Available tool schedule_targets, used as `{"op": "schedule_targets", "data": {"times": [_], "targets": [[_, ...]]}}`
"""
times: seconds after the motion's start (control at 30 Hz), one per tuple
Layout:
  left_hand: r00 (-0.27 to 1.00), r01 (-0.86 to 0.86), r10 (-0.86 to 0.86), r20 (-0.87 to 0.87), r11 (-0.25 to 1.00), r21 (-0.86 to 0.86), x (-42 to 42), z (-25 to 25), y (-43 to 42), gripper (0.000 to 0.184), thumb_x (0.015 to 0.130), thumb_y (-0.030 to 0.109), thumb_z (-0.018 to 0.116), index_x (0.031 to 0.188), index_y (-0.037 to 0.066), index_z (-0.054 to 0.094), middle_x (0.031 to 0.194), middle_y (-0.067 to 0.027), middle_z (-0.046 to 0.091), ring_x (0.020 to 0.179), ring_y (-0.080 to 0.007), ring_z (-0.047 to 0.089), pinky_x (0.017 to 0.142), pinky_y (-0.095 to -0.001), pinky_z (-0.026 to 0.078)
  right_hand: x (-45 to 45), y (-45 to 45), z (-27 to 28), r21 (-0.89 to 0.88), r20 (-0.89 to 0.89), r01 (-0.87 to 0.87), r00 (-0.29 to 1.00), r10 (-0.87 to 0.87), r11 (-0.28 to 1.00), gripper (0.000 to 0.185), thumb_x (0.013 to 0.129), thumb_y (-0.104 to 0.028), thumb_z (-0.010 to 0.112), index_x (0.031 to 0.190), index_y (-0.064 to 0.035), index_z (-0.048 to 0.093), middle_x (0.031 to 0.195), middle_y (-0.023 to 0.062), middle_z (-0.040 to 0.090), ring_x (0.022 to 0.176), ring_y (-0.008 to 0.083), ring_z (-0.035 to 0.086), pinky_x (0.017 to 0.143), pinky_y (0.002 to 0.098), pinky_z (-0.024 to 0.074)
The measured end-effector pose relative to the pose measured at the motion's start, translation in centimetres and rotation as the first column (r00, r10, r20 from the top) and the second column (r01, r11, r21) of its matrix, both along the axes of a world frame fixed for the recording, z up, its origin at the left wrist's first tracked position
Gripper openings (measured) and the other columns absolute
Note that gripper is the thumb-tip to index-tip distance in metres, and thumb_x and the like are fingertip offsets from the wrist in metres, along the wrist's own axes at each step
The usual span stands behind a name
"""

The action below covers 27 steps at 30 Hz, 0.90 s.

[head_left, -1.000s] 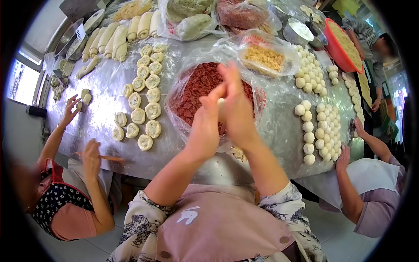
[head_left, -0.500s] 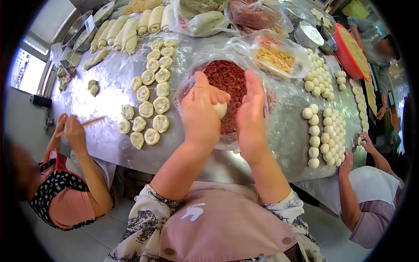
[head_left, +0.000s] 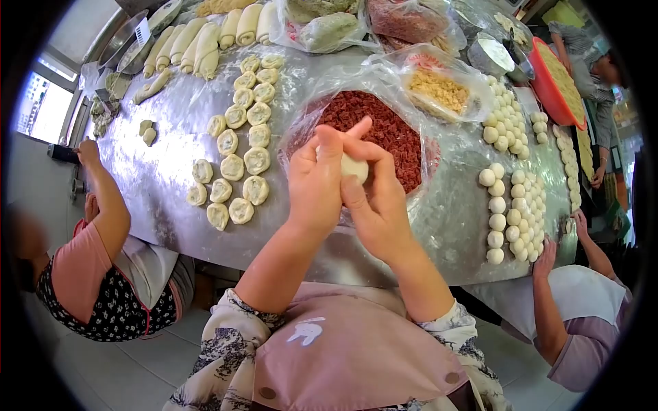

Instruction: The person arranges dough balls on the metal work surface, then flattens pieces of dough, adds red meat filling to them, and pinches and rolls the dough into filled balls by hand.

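A pale dough ball (head_left: 354, 168) sits between my two hands, above the near part of the plastic-lined dark red filling (head_left: 384, 130). My left hand (head_left: 315, 178) is wrapped against the ball's left side, partly covering it. From the right, my right hand (head_left: 375, 198) closes round it with the thumb below and fingers over the top. Left of my hands, flattened dough spirals (head_left: 232, 166) lie in uneven columns on the metal table (head_left: 301, 253). Rows of round white dough balls (head_left: 495, 221) are on the right.
Dough rolls (head_left: 205, 51) and bagged fillings (head_left: 329, 31) line the far side. A bag of yellow crumbs (head_left: 439, 91) lies beyond the red filling. A red basin (head_left: 556, 82) stands at the far right. Co-workers (head_left: 103, 274) are on the left and right.
My hands were apart half a second ago, with the ball at my left hand; now both close round it. The left co-worker has turned and reached toward the table's left edge.
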<state>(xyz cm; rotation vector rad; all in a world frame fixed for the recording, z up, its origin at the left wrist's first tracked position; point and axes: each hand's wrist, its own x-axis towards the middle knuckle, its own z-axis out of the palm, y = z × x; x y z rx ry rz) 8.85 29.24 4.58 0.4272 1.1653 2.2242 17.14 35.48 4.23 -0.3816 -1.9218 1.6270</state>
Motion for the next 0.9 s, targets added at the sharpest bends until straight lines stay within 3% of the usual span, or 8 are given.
{"op": "schedule_targets", "data": {"times": [0.17,0.23,0.33,0.43,0.6,0.63,0.83,0.9], "targets": [[0.989,-0.108,0.084,0.119,0.972,0.207,1.2,1.7,1.3,0.056,0.099,0.053,0.047,0.1,-0.001,0.064,0.113,-0.0218,0.066,0.118,-0.0313,0.059,0.099,-0.0408,0.047,0.9,1.6,1.2,-0.398,0.02,-0.138,0.987,0.159,0.907,0.057,0.104,-0.052,0.032,0.108,-0.0009,0.057,0.078,0.0009,0.057,0.062,0.0049,0.049,0.054,0.0212,0.0393],[0.947,0.102,-0.113,-0.301,0.993,-0.053,0.5,-0.4,-0.3,0.056,0.099,0.052,0.047,0.098,-0.001,0.064,0.107,-0.0194,0.069,0.118,-0.0327,0.059,0.101,-0.0428,0.045,1.0,1.4,0.4,-0.489,-0.02,-0.231,0.967,0.254,0.841,0.059,0.104,-0.053,0.03,0.107,-0.0017,0.058,0.077,0.0005,0.056,0.062,0.0044,0.048,0.053,0.0208,0.0381],[0.977,0.078,-0.067,-0.202,0.996,0.049,0.5,-1.1,-0.1,0.046,0.1,0.042,0.053,0.098,-0.002,0.065,0.1,-0.0135,0.071,0.119,-0.0266,0.059,0.092,-0.0339,0.049,-0.4,0.2,0.3,-0.027,-0.029,0.017,0.999,-0.018,0.999,0.06,0.104,-0.056,0.027,0.103,-0.004,0.058,0.079,0.0006,0.057,0.06,0.0042,0.048,0.051,0.0209,0.0373],[0.991,-0.13,0.12,0.066,0.978,0.163,1.8,1.1,1.5,0.05,0.101,0.046,0.047,0.097,-0.001,0.063,0.107,-0.0181,0.069,0.116,-0.0288,0.06,0.098,-0.0387,0.046,0.8,1.2,0.9,-0.181,0.071,-0.051,0.995,0.064,0.982,0.059,0.104,-0.055,0.027,0.105,-0.0034,0.056,0.083,0.0038,0.061,0.063,0.0104,0.056,0.053,0.0257,0.0429],[0.885,0.035,-0.077,-0.46,0.995,-0.099,1.0,-1.4,0.4,0.058,0.102,0.052,0.039,0.098,-0.001,0.062,0.116,-0.0263,0.065,0.104,-0.0258,0.064,0.094,-0.0376,0.049,1.9,1.8,0.5,-0.268,0.282,-0.14,0.935,0.217,0.953,0.053,0.105,-0.049,0.031,0.109,-0.0005,0.053,0.089,0.0138,0.064,0.079,0.0342,0.066,0.07,0.0377,0.0522],[0.967,0.065,-0.066,-0.245,0.998,-0.014,1.4,-1.3,0.4,0.042,0.102,0.038,0.052,0.097,-0.002,0.066,0.106,-0.0146,0.069,0.103,-0.0233,0.064,0.092,-0.0357,0.049,1.8,1.4,0.5,-0.175,0.187,-0.117,0.971,0.15,0.978,0.048,0.105,-0.045,0.034,0.111,-0.0015,0.053,0.094,0.0151,0.063,0.085,0.0334,0.065,0.075,0.0372,0.0509],[0.97,0.093,-0.09,-0.226,0.996,0.0,2.1,-0.8,1.8,0.089,0.09,0.077,0.034,0.142,0.005,0.04,0.143,-0.0111,0.045,0.134,-0.0213,0.039,0.11,-0.0397,0.026,6.1,4.5,1.5,-0.255,0.184,0.059,0.983,-0.012,0.965,0.029,0.097,-0.02,0.06,0.119,-0.0043,0.049,0.103,0.0097,0.064,0.09,0.0156,0.063,0.074,0.029,0.0507],[0.969,0.107,-0.095,-0.226,0.993,0.045,0.5,-1.0,0.4,0.084,0.095,0.069,0.033,0.147,0.002,0.032,0.149,-0.0153,0.039,0.138,-0.025,0.036,0.115,-0.0397,0.025,9.0,7.7,-0.3,-0.125,0.135,0.241,0.965,-0.224,0.962,0.031,0.097,-0.019,0.061,0.122,-0.0069,0.048,0.108,0.0103,0.064,0.093,0.015,0.063,0.078,0.0279,0.052]]}}
